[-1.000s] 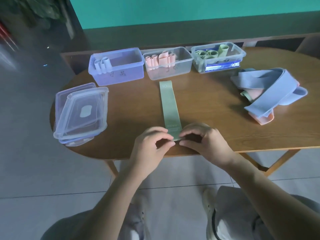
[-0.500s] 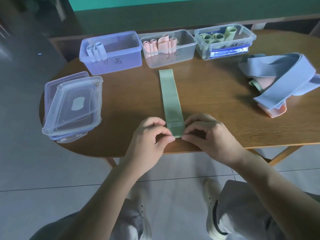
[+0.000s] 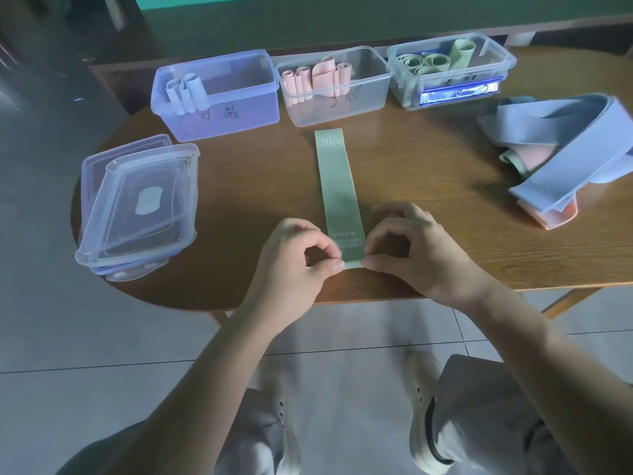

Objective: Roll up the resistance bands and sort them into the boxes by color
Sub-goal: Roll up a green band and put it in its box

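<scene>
A flat pale green rubber resistance band [image 3: 337,190] printed "30 LB" at its far end lies lengthwise on the oval brown wooden tabletop [image 3: 428,186], running from just in front of the boxes toward the near edge. The left hand [image 3: 294,265] and the right hand [image 3: 411,255] meet at the band's near end, each pinching a corner between thumb and curled forefinger, so both hands are clamped on the band with its near edge lifted slightly off the wood. Along the far side of the tabletop stand three open plastic boxes in a row: a blue-tinted translucent box [image 3: 222,97] with a few rolled pale blue bands [image 3: 185,90] standing at its left end, a clear box [image 3: 339,90] holding rolled pink bands [image 3: 317,78], and a second clear box [image 3: 452,70] holding rolled green bands [image 3: 431,61]. To the left, near the table's rounded end, sits a stack of clear plastic lids [image 3: 140,207]. At the right side lies a loose heap of unrolled bands [image 3: 561,142], wide pale blue ones on top with pink and green ones showing beneath. Below the tabletop, grey floor tiles, the person's grey trousers and a pale shoe [image 3: 423,413] are visible.
</scene>
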`<state>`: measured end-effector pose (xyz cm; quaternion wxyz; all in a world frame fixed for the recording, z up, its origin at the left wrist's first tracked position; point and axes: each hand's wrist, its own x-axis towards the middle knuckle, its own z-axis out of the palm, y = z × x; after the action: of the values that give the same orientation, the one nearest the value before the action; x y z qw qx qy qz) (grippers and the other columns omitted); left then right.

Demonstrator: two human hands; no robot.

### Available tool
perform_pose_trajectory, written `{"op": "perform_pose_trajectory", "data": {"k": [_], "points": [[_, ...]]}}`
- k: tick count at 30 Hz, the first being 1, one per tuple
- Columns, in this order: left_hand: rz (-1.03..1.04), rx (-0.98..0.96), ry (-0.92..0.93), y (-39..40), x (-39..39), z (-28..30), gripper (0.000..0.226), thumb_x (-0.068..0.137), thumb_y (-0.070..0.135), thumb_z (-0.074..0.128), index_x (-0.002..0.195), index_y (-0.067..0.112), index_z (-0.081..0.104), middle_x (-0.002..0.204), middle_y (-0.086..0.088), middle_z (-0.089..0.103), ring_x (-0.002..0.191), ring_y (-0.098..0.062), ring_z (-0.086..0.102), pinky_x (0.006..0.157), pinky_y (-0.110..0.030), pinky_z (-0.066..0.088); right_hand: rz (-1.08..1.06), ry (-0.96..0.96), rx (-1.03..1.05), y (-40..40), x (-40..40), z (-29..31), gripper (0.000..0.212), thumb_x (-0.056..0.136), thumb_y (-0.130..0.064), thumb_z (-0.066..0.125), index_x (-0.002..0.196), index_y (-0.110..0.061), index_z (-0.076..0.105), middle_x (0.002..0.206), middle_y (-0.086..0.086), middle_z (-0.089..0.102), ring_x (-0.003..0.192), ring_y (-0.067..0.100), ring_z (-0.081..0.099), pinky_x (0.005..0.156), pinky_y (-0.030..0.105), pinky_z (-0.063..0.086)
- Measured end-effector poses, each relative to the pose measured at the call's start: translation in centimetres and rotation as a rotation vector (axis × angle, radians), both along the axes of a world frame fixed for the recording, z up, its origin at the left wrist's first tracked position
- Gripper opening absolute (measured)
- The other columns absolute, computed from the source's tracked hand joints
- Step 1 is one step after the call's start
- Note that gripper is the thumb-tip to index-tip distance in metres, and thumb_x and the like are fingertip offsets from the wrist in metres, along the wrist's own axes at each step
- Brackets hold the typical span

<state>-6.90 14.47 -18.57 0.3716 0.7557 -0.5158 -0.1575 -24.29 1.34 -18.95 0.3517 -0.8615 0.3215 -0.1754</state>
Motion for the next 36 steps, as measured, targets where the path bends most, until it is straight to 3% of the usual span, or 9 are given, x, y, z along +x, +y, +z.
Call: {"op": "perform_pose_trajectory", "data": {"k": [3, 6, 11, 18, 25, 31, 33, 36], "points": [[-0.066, -0.02, -0.019, 0.0, 0.1, -0.3, 0.02, 0.085, 0.017, 0.077, 0.08, 0.035, 0.071, 0.099, 0.013, 0.06, 0.097, -0.003, 0.057, 0.078, -0.028, 0.05, 0.144, -0.017, -0.082, 0.2, -0.2, -0.3, 0.012, 0.088, -0.039, 0.074, 0.086, -0.049, 0.071, 0.129, -0.024, 0.05, 0.12, 0.007, 0.044, 0.1, 0.037, 0.028], [-0.095, -0.041, -0.084, 0.1, 0.1, -1.0, 0.018, 0.089, 0.011, 0.073, 0.085, 0.028, 0.075, 0.091, 0.013, 0.063, 0.092, -0.005, 0.057, 0.077, -0.025, 0.048, 0.18, -0.001, -0.149, 0.3, -0.5, -0.5, 0.008, 0.093, -0.044, 0.065, 0.093, -0.048, 0.072, 0.125, -0.024, 0.051, 0.115, 0.01, 0.045, 0.099, 0.039, 0.032], [-0.11, -0.058, -0.153, 0.1, 0.2, -1.4, 0.014, 0.091, 0.011, 0.071, 0.091, 0.024, 0.077, 0.092, 0.012, 0.063, 0.093, -0.003, 0.055, 0.078, -0.015, 0.044, 0.173, -0.008, -0.194, 0.3, -0.5, -0.7, 0.008, 0.092, -0.038, 0.071, 0.096, -0.045, 0.073, 0.123, -0.023, 0.053, 0.114, 0.013, 0.047, 0.098, 0.039, 0.033], [-0.139, -0.067, -0.184, 0.1, 0.2, -1.4, 0.008, 0.093, 0.018, 0.07, 0.095, 0.023, 0.075, 0.095, 0.01, 0.062, 0.095, -0.006, 0.056, 0.08, -0.026, 0.049, 0.116, -0.031, -0.199, 0.4, 0.0, -0.9, 0.007, 0.084, -0.046, 0.075, 0.09, -0.042, 0.073, 0.114, -0.022, 0.056, 0.112, 0.009, 0.047, 0.094, 0.033, 0.031], [-0.06, -0.078, -0.131, 0.0, 0.4, -1.2, 0.009, 0.082, 0.031, 0.081, 0.086, 0.024, 0.076, 0.087, 0.013, 0.064, 0.085, -0.005, 0.06, 0.07, -0.025, 0.051, 0.103, -0.009, -0.191, 0.3, 0.5, -0.8, 0.002, 0.088, -0.038, 0.073, 0.088, -0.036, 0.073, 0.114, -0.021, 0.055, 0.11, 0.01, 0.047, 0.091, 0.031, 0.029], [0.006, -0.043, -0.082, -0.3, 0.3, -0.8, 0.012, 0.081, 0.03, 0.083, 0.079, 0.026, 0.073, 0.081, 0.012, 0.062, 0.082, -0.005, 0.058, 0.065, -0.02, 0.047, 0.063, -0.037, -0.105, 0.0, 0.8, -0.6, 0.005, 0.083, -0.035, 0.08, 0.083, -0.034, 0.075, 0.112, -0.016, 0.058, 0.11, 0.011, 0.05, 0.102, 0.038, 0.038], [0.018, -0.038, -0.085, -0.4, 0.3, -0.8, 0.012, 0.081, 0.03, 0.083, 0.079, 0.026, 0.072, 0.081, 0.012, 0.061, 0.081, -0.006, 0.058, 0.064, -0.021, 0.047, 0.029, -0.033, -0.076, -0.2, 1.0, -0.6, 0.006, 0.081, -0.034, 0.081, 0.082, -0.032, 0.075, 0.112, -0.014, 0.058, 0.111, 0.011, 0.051, 0.103, 0.035, 0.039], [0.013, -0.045, -0.085, -0.6, 0.2, -0.7, 0.01, 0.083, 0.024, 0.081, 0.079, 0.026, 0.071, 0.083, 0.012, 0.061, 0.083, -0.005, 0.057, 0.065, -0.017, 0.045, -0.025, -0.004, -0.038, -0.3, 1.2, -0.4, 0.011, 0.079, -0.034, 0.083, 0.077, -0.029, 0.073, 0.113, -0.013, 0.057, 0.112, 0.01, 0.05, 0.097, 0.018, 0.036]]}}
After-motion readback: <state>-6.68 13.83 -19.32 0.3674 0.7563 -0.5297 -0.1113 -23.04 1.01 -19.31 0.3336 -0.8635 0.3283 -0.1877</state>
